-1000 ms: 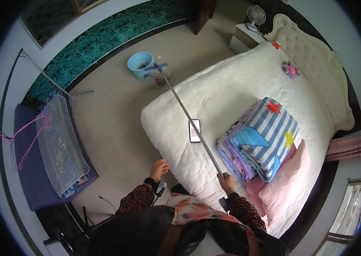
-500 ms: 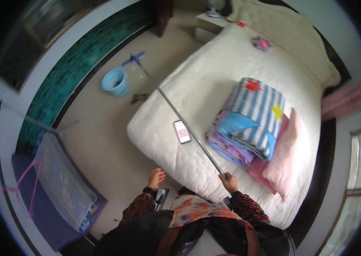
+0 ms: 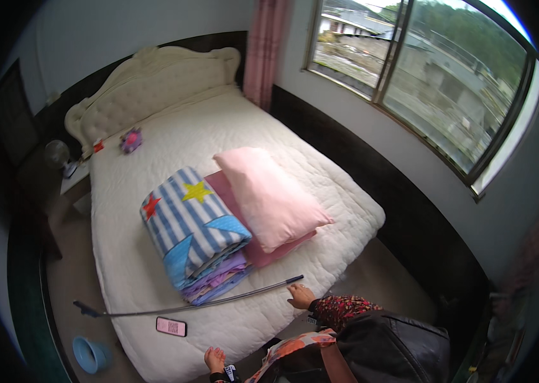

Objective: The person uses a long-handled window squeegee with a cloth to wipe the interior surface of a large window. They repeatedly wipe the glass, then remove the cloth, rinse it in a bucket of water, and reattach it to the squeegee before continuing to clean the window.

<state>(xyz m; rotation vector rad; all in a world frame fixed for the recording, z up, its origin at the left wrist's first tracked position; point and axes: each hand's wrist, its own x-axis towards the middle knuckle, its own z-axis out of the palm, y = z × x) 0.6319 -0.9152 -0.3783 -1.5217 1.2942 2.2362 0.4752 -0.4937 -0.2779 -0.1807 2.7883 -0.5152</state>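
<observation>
A squeegee with a long metal pole lies across the near end of the bed, its blue head jutting past the left edge. My right hand is just below the pole's dark end, apart from it, fingers loosely spread and holding nothing. Lower down, my left hand hovers by the bed's near edge, fingers stretched and nothing in them. Between the pole and that edge rests a phone with a lit screen. Beyond the pole are a folded striped blanket with stars and a pink pillow.
The white-covered bed fills the middle, with a tufted headboard at the far end. A blue bucket stands on the floor at lower left. A window is at upper right, and a small fan sits on the nightstand.
My view has swung right, bringing in the window. My right hand has let go of the squeegee pole, which now lies on the bed.
</observation>
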